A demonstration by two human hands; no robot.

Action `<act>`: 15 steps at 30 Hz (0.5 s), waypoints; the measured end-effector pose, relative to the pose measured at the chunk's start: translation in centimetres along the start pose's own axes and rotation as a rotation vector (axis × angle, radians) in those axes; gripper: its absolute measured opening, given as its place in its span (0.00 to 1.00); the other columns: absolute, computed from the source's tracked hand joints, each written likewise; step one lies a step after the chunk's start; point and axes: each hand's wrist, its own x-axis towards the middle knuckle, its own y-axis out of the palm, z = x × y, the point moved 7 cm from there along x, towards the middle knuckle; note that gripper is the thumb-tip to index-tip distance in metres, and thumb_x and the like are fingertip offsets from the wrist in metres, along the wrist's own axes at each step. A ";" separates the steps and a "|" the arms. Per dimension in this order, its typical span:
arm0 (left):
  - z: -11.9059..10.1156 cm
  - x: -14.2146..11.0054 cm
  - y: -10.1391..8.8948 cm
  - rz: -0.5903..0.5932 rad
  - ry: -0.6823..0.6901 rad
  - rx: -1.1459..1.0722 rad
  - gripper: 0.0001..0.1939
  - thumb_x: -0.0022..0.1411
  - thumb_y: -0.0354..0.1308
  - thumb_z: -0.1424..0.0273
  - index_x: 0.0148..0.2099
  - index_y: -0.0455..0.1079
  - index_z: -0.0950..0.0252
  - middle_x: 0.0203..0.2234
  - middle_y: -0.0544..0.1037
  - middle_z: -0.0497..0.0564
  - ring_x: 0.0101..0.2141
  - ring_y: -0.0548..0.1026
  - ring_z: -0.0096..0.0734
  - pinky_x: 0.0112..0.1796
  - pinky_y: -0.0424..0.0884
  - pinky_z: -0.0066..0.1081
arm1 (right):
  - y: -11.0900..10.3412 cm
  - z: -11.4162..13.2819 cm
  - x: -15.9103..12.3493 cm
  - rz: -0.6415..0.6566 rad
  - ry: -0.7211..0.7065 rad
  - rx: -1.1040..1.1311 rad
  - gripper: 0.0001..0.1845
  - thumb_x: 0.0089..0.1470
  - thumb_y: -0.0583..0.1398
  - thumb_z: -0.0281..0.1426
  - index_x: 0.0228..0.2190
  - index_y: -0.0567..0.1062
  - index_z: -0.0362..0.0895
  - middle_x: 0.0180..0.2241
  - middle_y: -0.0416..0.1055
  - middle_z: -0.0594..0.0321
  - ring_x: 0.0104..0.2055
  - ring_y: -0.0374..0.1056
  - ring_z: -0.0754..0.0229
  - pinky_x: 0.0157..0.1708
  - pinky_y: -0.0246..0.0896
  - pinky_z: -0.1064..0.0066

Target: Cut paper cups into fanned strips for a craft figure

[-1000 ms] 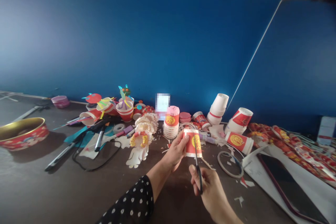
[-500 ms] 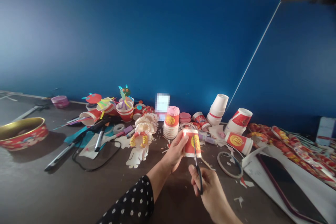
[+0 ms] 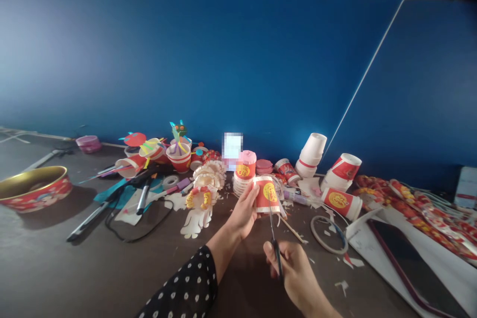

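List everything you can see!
Round paper cup: 1, red-white, centre
Metal scissors: 1, black-handled, centre
Round bowl: 1, red-gold, far left
Round tub: 1, purple, back left
Thin tools: several, black-silver, left
Paper creature heads: 2, red and green, back left
Hand-shaped paper cutouts: several, white, centre-left
Glowing screen: 1, white, back
Other paper cups: many, red-white, back
Thick ring: 1, grey, right
Flat phone: 1, dark, right
Paper sheet: 1, white, under phone
Garland-like heap: 1, red-yellow, far right
Paper scraps: many, mostly white, scattered
Table: 1, dark, below
Wall panels: 2, blue, back
Sleeve: 1, black, white-dotted, left arm
Left hand: 1, bare, holding cup
Right hand: 1, bare, holding scissors
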 end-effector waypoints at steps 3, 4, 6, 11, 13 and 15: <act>-0.4 0.0 -0.2 -0.023 0.018 0.005 0.21 0.52 0.57 0.60 0.48 0.63 0.60 0.41 0.73 0.54 0.34 0.73 0.37 0.29 0.69 0.32 | 0.2 -0.4 0.0 -0.001 -0.007 -0.036 0.27 0.49 0.53 0.49 0.13 0.62 0.41 0.12 0.54 0.70 0.17 0.50 0.69 0.18 0.43 0.77; -0.4 0.0 -0.2 -0.024 0.021 0.007 0.21 0.52 0.57 0.60 0.48 0.63 0.60 0.40 0.73 0.54 0.33 0.73 0.37 0.29 0.69 0.32 | 0.3 -0.4 0.0 -0.004 -0.009 -0.047 0.27 0.49 0.52 0.49 0.13 0.61 0.41 0.12 0.53 0.70 0.17 0.49 0.69 0.17 0.42 0.76; -0.4 0.0 -0.2 -0.022 0.022 0.011 0.21 0.52 0.57 0.60 0.47 0.63 0.60 0.40 0.73 0.54 0.34 0.73 0.37 0.29 0.69 0.33 | 0.4 -0.3 0.0 -0.008 -0.017 -0.070 0.27 0.49 0.51 0.50 0.13 0.60 0.42 0.12 0.51 0.70 0.17 0.48 0.70 0.17 0.40 0.76; -0.2 -0.1 0.0 0.004 0.031 0.033 0.21 0.52 0.56 0.59 0.48 0.63 0.59 0.42 0.72 0.54 0.36 0.73 0.38 0.30 0.68 0.32 | 0.3 -0.1 -0.1 -0.026 -0.015 -0.085 0.27 0.49 0.51 0.51 0.13 0.59 0.42 0.13 0.50 0.71 0.17 0.46 0.70 0.17 0.39 0.76; 0.0 -0.1 0.0 0.007 0.028 0.054 0.23 0.52 0.56 0.58 0.50 0.62 0.57 0.42 0.72 0.53 0.36 0.73 0.37 0.30 0.68 0.32 | 0.2 -0.2 0.0 -0.034 -0.012 -0.073 0.28 0.49 0.51 0.51 0.13 0.59 0.42 0.12 0.49 0.71 0.16 0.46 0.70 0.16 0.39 0.76; 0.1 0.0 0.1 0.004 0.021 0.077 0.24 0.52 0.56 0.58 0.51 0.61 0.56 0.42 0.72 0.53 0.36 0.73 0.37 0.29 0.68 0.31 | 0.1 -0.3 0.0 -0.045 -0.019 -0.067 0.28 0.48 0.51 0.51 0.12 0.59 0.42 0.12 0.49 0.71 0.16 0.46 0.70 0.16 0.39 0.76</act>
